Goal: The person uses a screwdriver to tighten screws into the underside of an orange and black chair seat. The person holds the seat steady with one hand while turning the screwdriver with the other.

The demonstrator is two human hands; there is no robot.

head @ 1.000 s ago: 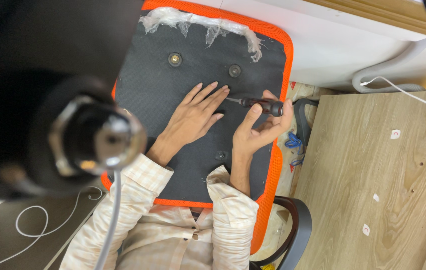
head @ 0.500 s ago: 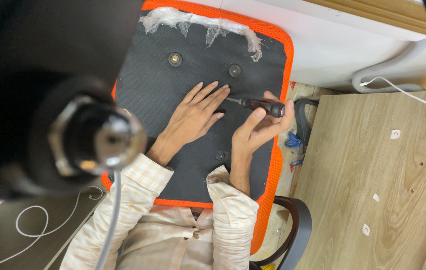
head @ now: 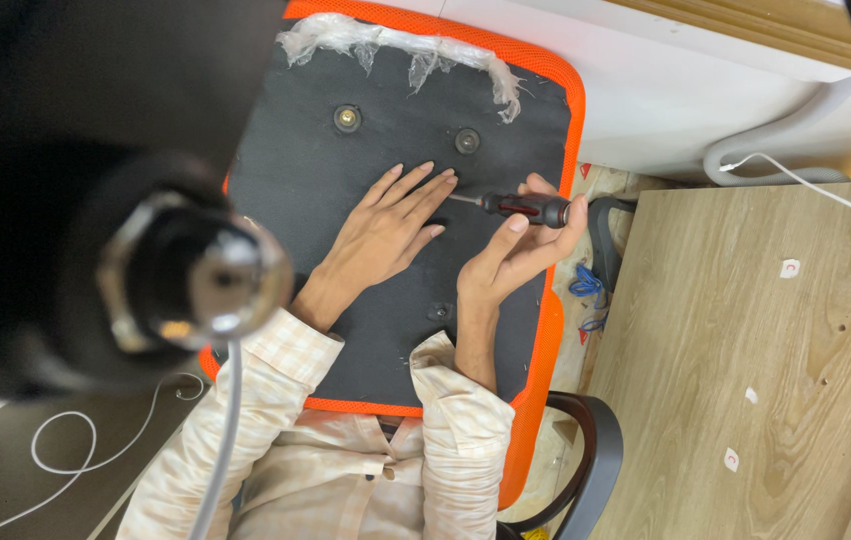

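Little has shifted in the last second: the left hand (head: 386,235) stays flat, fingers spread, on the black seat underside (head: 346,170), while the right hand (head: 516,255) still pinches the screwdriver (head: 526,208) (tip near the left fingertips), so the work continues.

One head view, looking steeply down from above, fairly close. A blurred dark round object (head: 156,280) blocks the left side. The chair seat underside (head: 326,200) fills the centre.
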